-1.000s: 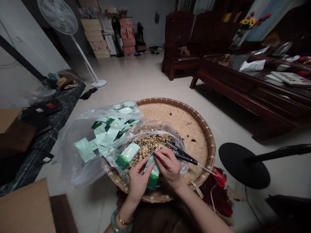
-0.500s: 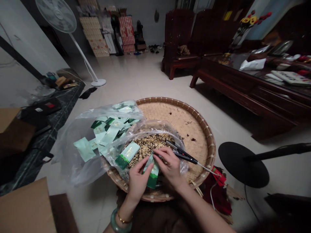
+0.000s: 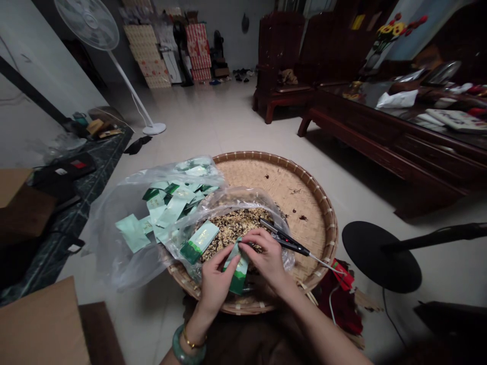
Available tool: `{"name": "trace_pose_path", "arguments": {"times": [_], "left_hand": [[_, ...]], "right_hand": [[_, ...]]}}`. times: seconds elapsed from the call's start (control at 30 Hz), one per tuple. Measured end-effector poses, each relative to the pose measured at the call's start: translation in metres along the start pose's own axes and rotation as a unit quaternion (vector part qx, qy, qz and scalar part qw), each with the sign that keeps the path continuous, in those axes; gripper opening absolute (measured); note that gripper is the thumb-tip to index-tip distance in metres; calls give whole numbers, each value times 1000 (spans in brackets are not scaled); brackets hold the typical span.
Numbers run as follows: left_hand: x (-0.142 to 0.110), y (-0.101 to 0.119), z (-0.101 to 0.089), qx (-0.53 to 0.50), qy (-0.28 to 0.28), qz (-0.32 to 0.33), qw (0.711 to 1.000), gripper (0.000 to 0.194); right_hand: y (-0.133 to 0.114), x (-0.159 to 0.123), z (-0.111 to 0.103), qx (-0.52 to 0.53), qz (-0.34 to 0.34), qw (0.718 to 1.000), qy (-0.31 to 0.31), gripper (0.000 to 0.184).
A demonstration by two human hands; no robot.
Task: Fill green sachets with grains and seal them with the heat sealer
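Between my two hands is a small green packet, upright over the near side of a round woven bamboo tray. My left hand grips its left edge with thumb and fingers. At its top edge, my right hand pinches with the fingertips. Just beyond lies a clear plastic bag of loose pale and dark flakes, with a short stack of green packets on it. A black hair straightener with a white cord rests across the bag, right of my right hand.
A plastic bag full of several light green packets overhangs the tray's left side. A black round stand base is on the floor at right. Cardboard boxes stand at lower left. A dark wooden table and white fan stand farther off.
Very little differs. My right hand has shifted slightly at the packet's top edge, while the left keeps its hold. The tray, bags and hair straightener have not moved.
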State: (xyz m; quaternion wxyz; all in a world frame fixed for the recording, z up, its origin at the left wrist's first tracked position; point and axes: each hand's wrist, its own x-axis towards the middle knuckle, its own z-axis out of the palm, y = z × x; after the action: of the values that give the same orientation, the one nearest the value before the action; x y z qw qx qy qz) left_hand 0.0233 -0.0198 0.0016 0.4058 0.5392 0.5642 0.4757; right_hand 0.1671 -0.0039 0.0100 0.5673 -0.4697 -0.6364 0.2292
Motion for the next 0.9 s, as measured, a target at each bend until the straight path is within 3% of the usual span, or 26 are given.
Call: {"name": "trace_pose_path", "arguments": {"times": [0.1,0.2,0.33,0.47,0.6,0.73,0.9], "left_hand": [[3,0,-5,45,-32,34,998,24],[7,0,-11,70,-59,43,995,25],[13,-3,-20,86,-41,26,995,25],[16,-5,-23,61,-20,5,998,21],[17,-6,-22,36,-22,6,999,20],[19,-3,-23,28,-62,19,998,19],[24,-2,-28,39,-42,16,998,26]], "right_hand": [[0,7,-9,-17,16,999,-49,4],[-3,13,-17,-45,-41,996,-72,7],[-9,14,-22,-22,-64,994,-91,10],[-10,9,-20,20,53,993,-101,9],[-5,5,-16,100,161,971,-144,12],[1,6,-15,131,218,944,-212,15],[3,6,-15,186,270,927,-182,23]]}}
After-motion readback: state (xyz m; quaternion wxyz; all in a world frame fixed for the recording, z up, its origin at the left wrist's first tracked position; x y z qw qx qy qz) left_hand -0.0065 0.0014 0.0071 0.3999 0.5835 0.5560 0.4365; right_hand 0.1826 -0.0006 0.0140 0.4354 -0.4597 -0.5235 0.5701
